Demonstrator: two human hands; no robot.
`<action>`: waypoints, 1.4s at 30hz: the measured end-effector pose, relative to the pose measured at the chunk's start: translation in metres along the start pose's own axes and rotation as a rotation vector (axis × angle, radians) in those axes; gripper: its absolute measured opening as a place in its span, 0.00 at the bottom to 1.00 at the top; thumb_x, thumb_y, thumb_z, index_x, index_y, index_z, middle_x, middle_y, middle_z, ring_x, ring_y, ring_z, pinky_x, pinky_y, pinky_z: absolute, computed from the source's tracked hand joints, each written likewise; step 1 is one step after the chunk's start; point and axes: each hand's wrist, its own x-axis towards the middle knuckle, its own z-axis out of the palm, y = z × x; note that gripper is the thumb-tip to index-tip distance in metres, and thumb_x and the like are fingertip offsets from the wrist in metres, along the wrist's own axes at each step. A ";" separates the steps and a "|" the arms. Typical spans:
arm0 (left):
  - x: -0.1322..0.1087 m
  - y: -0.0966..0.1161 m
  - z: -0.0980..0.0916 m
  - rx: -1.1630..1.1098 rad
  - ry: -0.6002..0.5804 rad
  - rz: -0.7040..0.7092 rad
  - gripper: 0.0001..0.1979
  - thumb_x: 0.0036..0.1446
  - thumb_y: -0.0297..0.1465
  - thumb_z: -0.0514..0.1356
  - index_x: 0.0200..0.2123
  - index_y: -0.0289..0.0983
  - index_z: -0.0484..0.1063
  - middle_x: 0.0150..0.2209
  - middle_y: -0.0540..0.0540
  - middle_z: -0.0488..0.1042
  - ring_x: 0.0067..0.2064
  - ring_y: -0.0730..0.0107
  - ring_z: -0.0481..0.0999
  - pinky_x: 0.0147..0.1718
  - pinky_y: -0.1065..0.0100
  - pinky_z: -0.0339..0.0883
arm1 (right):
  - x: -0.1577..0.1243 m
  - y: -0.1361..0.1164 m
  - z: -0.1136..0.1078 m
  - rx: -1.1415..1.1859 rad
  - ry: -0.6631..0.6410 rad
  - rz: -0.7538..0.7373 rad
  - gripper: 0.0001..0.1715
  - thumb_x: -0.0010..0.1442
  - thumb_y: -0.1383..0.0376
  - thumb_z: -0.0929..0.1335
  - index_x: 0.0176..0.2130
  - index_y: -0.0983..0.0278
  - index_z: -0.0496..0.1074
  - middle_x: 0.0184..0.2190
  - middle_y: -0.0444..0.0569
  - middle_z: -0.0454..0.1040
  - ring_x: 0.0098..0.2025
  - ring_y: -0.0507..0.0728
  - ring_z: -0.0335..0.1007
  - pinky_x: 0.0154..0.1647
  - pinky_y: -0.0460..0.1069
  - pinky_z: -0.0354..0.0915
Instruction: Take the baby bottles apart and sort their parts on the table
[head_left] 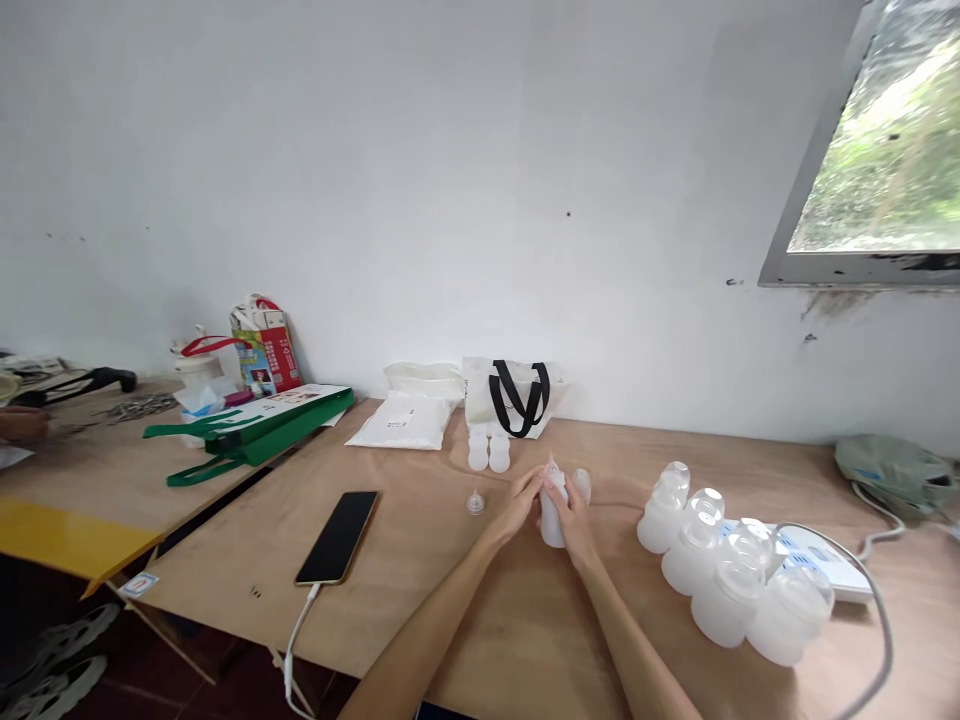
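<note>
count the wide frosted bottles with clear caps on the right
4, in a diagonal row: the farthest bottle, the second bottle, the third bottle, the nearest bottle; none seems hidden.

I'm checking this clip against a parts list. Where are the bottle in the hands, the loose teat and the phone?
Frosted plastic bottle (552, 525): head view, on its lower body, between the hands.
Clear teat (475, 504): head view, on its middle.
Smartphone (337, 537): head view, on its black screen.

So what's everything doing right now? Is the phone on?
Left hand, gripping the milky plastic bottle
Right hand, gripping that bottle too
Phone, screen dark, cable plugged in
Clear teat, sitting on the table
Wide bottles, clear domes on
Green bag, lying flat
</note>
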 end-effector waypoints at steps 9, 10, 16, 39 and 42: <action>-0.016 0.012 -0.040 0.080 -0.068 0.013 0.28 0.52 0.53 0.68 0.45 0.37 0.83 0.43 0.42 0.79 0.42 0.63 0.77 0.44 0.65 0.70 | -0.011 -0.006 -0.001 -0.019 -0.392 0.144 0.32 0.58 0.36 0.67 0.43 0.61 0.69 0.24 0.42 0.74 0.17 0.54 0.69 0.17 0.49 0.66; -0.015 0.014 -0.042 0.102 -0.054 0.039 0.26 0.50 0.53 0.70 0.41 0.36 0.84 0.43 0.42 0.79 0.42 0.63 0.77 0.44 0.65 0.70 | -0.010 -0.005 -0.002 -0.048 -0.404 0.135 0.33 0.58 0.37 0.67 0.45 0.61 0.69 0.24 0.42 0.73 0.17 0.54 0.69 0.18 0.49 0.66; -0.017 0.020 -0.042 0.222 0.054 0.159 0.19 0.51 0.48 0.71 0.34 0.37 0.85 0.40 0.42 0.77 0.43 0.61 0.75 0.42 0.66 0.71 | -0.004 -0.003 -0.004 -0.307 -0.306 -0.013 0.31 0.58 0.43 0.69 0.50 0.61 0.73 0.28 0.44 0.75 0.21 0.56 0.70 0.23 0.50 0.66; -0.047 0.008 -0.099 0.655 0.360 0.236 0.07 0.55 0.37 0.64 0.30 0.40 0.74 0.34 0.48 0.76 0.40 0.63 0.73 0.47 0.63 0.66 | -0.008 0.004 0.001 -0.532 -0.030 -0.152 0.24 0.63 0.43 0.65 0.45 0.58 0.71 0.31 0.44 0.78 0.27 0.59 0.76 0.36 0.53 0.69; -0.054 0.007 -0.102 0.735 0.288 0.225 0.05 0.55 0.35 0.62 0.30 0.40 0.74 0.34 0.49 0.76 0.39 0.64 0.72 0.46 0.64 0.66 | -0.009 0.003 0.002 -0.513 -0.034 -0.140 0.24 0.63 0.43 0.65 0.44 0.58 0.71 0.30 0.44 0.78 0.26 0.59 0.76 0.35 0.53 0.69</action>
